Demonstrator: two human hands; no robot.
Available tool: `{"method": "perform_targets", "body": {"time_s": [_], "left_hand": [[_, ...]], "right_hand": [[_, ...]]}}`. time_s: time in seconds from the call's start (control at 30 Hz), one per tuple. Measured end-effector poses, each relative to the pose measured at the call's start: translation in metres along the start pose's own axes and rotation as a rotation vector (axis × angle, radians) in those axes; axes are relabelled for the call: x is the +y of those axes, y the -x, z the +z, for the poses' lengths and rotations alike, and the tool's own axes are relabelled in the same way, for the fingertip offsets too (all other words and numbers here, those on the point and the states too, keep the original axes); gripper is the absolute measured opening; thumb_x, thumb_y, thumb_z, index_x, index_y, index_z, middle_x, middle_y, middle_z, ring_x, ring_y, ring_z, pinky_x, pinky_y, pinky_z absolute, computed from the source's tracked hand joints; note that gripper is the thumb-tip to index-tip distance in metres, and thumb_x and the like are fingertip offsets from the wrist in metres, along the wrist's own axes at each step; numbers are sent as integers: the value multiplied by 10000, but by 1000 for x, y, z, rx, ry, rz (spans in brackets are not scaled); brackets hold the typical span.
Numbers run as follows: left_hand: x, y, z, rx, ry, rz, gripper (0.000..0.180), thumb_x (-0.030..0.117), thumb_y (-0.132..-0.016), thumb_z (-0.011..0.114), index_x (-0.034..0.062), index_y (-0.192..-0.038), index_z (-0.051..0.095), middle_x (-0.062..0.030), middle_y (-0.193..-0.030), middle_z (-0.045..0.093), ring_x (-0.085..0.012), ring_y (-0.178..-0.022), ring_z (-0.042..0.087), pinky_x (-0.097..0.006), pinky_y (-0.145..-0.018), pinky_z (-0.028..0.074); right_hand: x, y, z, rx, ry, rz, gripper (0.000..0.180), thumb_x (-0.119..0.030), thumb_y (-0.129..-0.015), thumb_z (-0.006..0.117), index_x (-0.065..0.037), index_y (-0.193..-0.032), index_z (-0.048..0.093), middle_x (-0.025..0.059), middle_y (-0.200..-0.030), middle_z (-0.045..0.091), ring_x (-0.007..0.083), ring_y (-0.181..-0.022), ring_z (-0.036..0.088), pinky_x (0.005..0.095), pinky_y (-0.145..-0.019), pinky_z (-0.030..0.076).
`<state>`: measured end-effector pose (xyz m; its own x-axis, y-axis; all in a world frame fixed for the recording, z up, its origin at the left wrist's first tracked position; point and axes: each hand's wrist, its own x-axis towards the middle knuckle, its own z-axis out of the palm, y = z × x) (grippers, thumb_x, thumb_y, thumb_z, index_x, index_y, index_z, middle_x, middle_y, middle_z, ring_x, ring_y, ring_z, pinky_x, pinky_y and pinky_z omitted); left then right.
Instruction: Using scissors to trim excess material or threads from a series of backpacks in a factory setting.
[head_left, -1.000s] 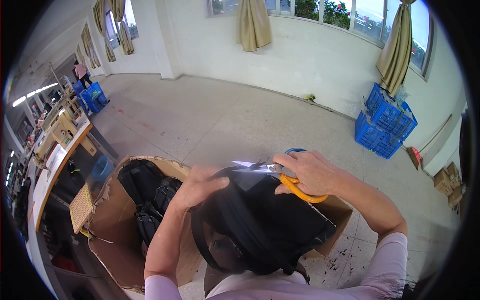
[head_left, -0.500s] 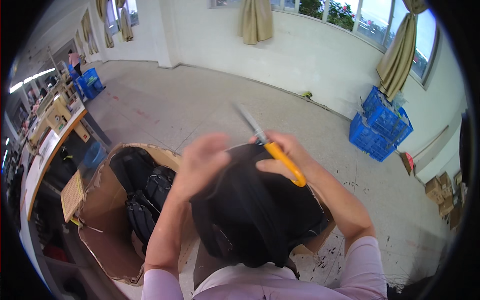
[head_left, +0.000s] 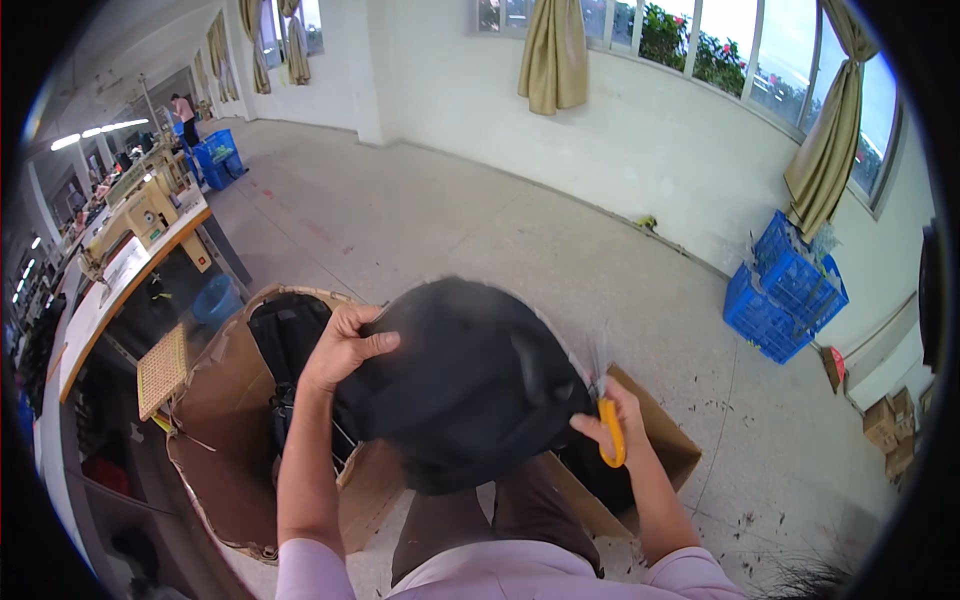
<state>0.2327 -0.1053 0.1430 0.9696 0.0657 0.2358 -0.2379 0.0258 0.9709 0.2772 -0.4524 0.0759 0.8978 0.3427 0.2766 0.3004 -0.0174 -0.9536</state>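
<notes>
Open box: a brown cardboard box (head_left: 215, 400) is standing at the person's left, flaps splayed
Second box: a brown carton (head_left: 665, 445) is sitting at the right
Far cartons: small brown boxes (head_left: 893, 430) are lying by the right wall

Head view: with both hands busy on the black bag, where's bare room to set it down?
Bare concrete floor stretches ahead, between the sewing table at left and the blue crates by the far wall. It is crowded close in: the left hand grips the black bag above the bag-filled cardboard box, and the right hand holds orange-handled scissors over another carton.
</notes>
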Motion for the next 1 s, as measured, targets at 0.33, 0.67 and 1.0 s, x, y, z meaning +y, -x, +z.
{"method": "perform_targets", "body": {"time_s": [0.33, 0.67, 1.0], "left_hand": [[-34, 5, 41, -514, -193, -224, 77, -3, -725, 636, -15, -787, 591, 76, -671, 499, -29, -663, 419, -205, -600, 372], [-40, 12, 64, -501, -210, -217, 74, 25, -726, 642, -22, -757, 593, 72, -627, 471, -27, -620, 386, -205, -539, 346], [-41, 14, 64, -485, -220, -189, 90, 32, -721, 651, -22, -748, 585, 65, -615, 458, -33, -615, 380, -217, -530, 343]], "right_hand": [[-91, -16, -24, -466, 962, 64, 676, -435, -664, 734, -111, -1165, 416, 126, -970, 517, 318, -883, 520, 397, -763, 419], [-101, -10, -31, -567, 1160, -28, 664, -491, -678, 705, -104, -1150, 444, 152, -939, 495, 293, -883, 522, 387, -746, 421], [-94, -9, -31, -553, 1195, -210, 589, -448, -694, 704, -80, -1091, 471, 127, -785, 484, 269, -751, 530, 362, -634, 429]]}}
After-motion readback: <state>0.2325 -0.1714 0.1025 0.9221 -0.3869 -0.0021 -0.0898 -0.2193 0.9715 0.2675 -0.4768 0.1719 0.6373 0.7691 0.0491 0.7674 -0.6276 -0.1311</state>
